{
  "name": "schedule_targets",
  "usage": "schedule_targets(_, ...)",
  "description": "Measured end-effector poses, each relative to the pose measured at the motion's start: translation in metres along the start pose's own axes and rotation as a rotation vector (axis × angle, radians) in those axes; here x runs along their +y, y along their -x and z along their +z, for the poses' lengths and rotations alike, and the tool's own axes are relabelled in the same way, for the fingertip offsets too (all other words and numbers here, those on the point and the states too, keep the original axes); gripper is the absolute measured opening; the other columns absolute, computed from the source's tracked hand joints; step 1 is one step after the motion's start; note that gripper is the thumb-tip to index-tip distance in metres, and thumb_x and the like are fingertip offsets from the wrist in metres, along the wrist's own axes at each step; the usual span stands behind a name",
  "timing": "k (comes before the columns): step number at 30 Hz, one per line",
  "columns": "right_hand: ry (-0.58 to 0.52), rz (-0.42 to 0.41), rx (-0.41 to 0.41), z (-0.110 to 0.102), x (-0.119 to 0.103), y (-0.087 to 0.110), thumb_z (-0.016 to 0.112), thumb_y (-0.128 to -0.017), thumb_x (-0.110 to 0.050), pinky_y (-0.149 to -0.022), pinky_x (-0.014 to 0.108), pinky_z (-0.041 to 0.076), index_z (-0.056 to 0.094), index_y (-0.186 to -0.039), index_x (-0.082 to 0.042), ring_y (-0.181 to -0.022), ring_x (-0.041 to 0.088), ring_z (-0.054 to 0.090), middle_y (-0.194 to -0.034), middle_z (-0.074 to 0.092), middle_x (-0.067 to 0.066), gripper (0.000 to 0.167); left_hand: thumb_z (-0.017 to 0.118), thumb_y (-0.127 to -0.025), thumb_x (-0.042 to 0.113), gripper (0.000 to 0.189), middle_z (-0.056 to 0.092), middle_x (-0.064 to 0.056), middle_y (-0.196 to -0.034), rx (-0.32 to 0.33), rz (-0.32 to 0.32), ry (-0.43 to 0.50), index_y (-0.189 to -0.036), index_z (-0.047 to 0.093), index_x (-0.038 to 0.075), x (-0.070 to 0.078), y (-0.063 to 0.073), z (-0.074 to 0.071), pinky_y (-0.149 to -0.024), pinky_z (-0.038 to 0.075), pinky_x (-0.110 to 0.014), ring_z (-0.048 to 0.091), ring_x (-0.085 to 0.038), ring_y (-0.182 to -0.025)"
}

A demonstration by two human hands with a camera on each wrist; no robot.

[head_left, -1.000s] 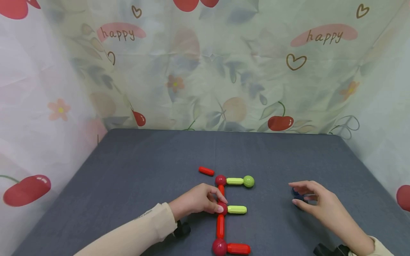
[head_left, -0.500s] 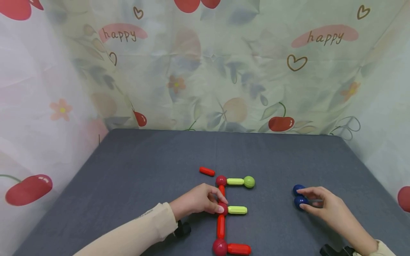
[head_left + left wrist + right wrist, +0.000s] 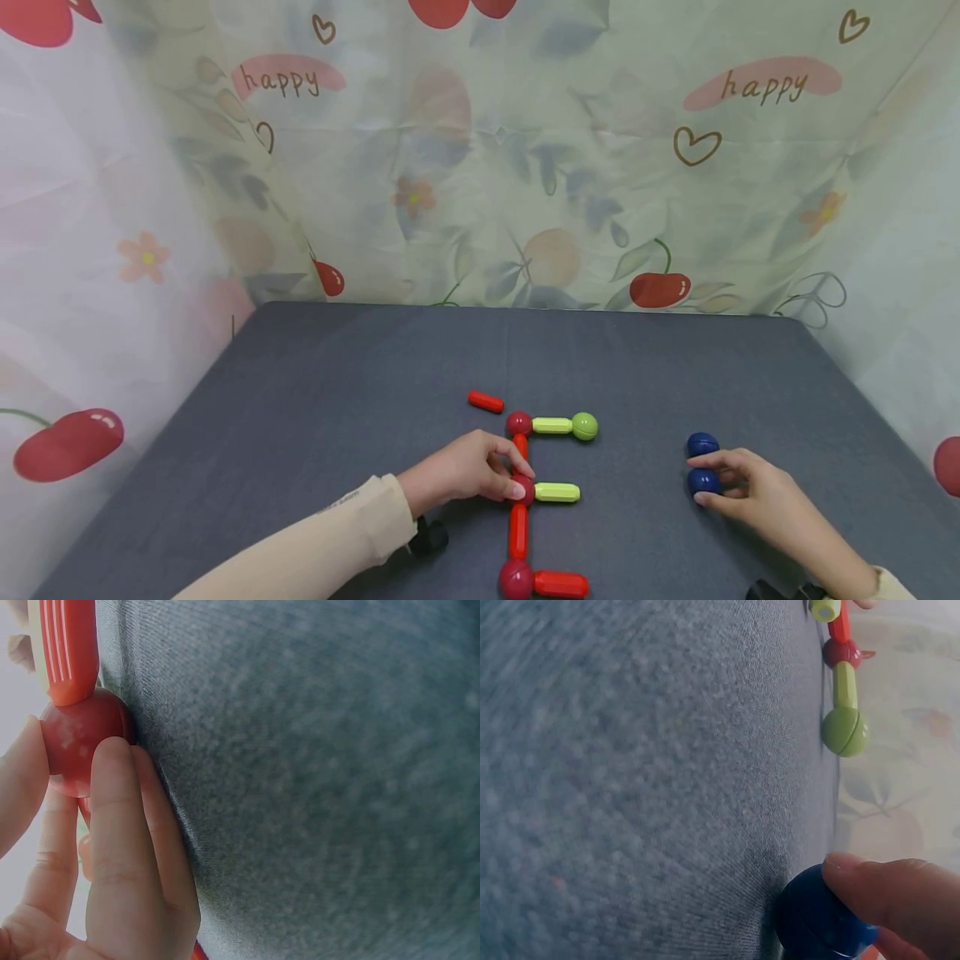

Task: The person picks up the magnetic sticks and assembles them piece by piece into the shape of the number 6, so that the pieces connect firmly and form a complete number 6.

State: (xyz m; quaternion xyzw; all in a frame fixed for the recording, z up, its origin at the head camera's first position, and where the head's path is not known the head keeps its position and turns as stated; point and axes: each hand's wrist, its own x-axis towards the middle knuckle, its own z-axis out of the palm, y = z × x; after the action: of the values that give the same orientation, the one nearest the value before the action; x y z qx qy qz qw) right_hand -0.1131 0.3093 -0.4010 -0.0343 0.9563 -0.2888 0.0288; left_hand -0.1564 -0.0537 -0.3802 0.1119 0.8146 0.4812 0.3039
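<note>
My left hand [image 3: 471, 468] pinches the middle red ball [image 3: 84, 727] of a joined rod-and-ball figure lying on the dark cloth. Red rods [image 3: 518, 532] link it to a far red ball [image 3: 519, 422] and a near red ball [image 3: 516, 578]. To its right sticks out a yellow-green rod [image 3: 557, 492] with a bare end. At the figure's far arm sits a green ball [image 3: 585, 426]. On the right, my right hand [image 3: 761, 492] holds the nearer blue ball [image 3: 702, 481] between thumb and fingers. Just beyond it, a second blue ball [image 3: 702, 443] rests on the cloth.
A loose red rod [image 3: 486, 402] lies beyond the figure, left of its far ball. Another red rod [image 3: 561, 584] extends right from the near ball. Patterned curtains [image 3: 480, 167] surround the dark table [image 3: 360, 358] at the back and sides.
My right hand has drawn slightly toward me, uncovering the blue balls. Its fingers have come round the nearer one, which now sits a little farther from the other. My left hand stays put.
</note>
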Motion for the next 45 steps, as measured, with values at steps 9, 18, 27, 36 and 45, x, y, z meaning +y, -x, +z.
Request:
schedule_targets(9,0.031,0.028,-0.033,-0.001,-0.003,-0.001,0.081,-0.077,-0.03,-0.067,0.028,0.049,0.07,-0.112,-0.014,-0.088,0.017,0.062,-0.109,0.065,0.014,0.039,0.079,-0.08,0.01,0.018,0.066,-0.002,-0.071,-0.004,0.006,0.004,-0.097,0.075,0.013,-0.001,0.0,0.0,-0.059,0.047,-0.024,0.054,-0.011,-0.061)
schedule_targets(18,-0.011,0.009,-0.041,0.004,-0.017,-0.003,0.08,-0.078,-0.032,-0.067,0.026,0.049,0.07,-0.111,-0.015,-0.087,0.014,0.064,-0.111,0.065,0.012,0.039,0.078,-0.08,0.008,0.019,0.066,-0.003,-0.072,-0.011,0.005,0.031,-0.098,0.075,0.012,-0.005,-0.002,0.0,-0.061,0.049,-0.024,0.055,-0.01,-0.062)
schedule_targets(27,-0.096,0.041,-0.095,0.012,-0.044,-0.007,0.08,-0.078,-0.031,-0.069,0.03,0.051,0.069,-0.114,-0.015,-0.09,0.015,0.063,-0.111,0.063,0.007,0.041,0.079,-0.08,0.009,0.018,0.066,-0.002,-0.071,-0.013,-0.017,0.029,-0.097,0.075,0.013,-0.004,-0.004,-0.001,-0.06,0.049,-0.023,0.055,-0.01,-0.062)
schedule_targets(36,-0.202,0.027,-0.117,0.028,-0.063,-0.011,0.08,-0.079,-0.021,-0.072,0.029,0.056,0.069,-0.112,-0.012,-0.094,0.017,0.062,-0.114,0.062,0.009,0.037,0.078,-0.08,0.006,0.02,0.067,-0.003,-0.074,-0.021,-0.028,0.057,-0.099,0.075,0.011,-0.002,-0.004,-0.001,-0.062,0.051,-0.024,0.056,-0.011,-0.064)
schedule_targets(45,-0.257,-0.055,-0.139,0.043,-0.073,-0.01,0.081,-0.079,-0.019,-0.075,0.027,0.056,0.069,-0.11,-0.012,-0.097,0.018,0.063,-0.111,0.064,0.006,0.034,0.077,-0.08,0.004,0.018,0.066,-0.003,-0.072,-0.017,-0.026,0.067,-0.098,0.075,0.009,0.0,-0.003,0.0,-0.062,0.052,-0.024,0.056,-0.01,-0.062)
